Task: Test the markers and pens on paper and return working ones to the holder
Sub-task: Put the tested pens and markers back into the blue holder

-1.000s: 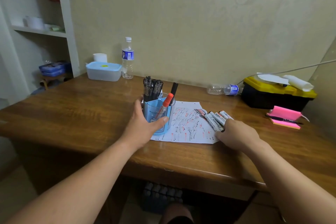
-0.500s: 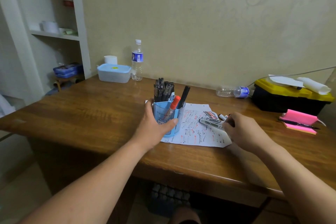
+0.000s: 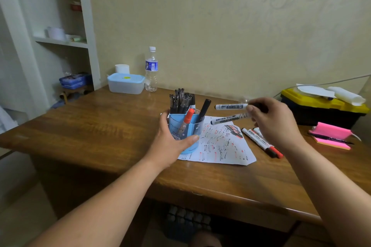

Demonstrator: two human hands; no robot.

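Note:
A blue pen holder [image 3: 191,126] stands on the desk, filled with several black pens, a black marker [image 3: 203,109] and a red-capped marker [image 3: 187,117]. My left hand [image 3: 172,142] grips the holder from the left side. My right hand [image 3: 275,122] is raised to the right of the holder and pinches two white markers [image 3: 230,113] that point left at it. A sheet of paper [image 3: 222,146] covered in red and black strokes lies under and beside the holder. Three white markers [image 3: 261,142] lie on the desk to the right of the paper.
A black and yellow toolbox [image 3: 321,106] with paper on top sits at the back right, and pink sticky notes with a pen [image 3: 331,135] lie in front of it. A blue-lidded box [image 3: 126,84] and a water bottle [image 3: 151,70] stand at the back left. White shelves [image 3: 60,41] are at the left.
My right hand has lifted two markers off the desk and carried them up and left toward the holder. My left hand keeps its grip on the holder.

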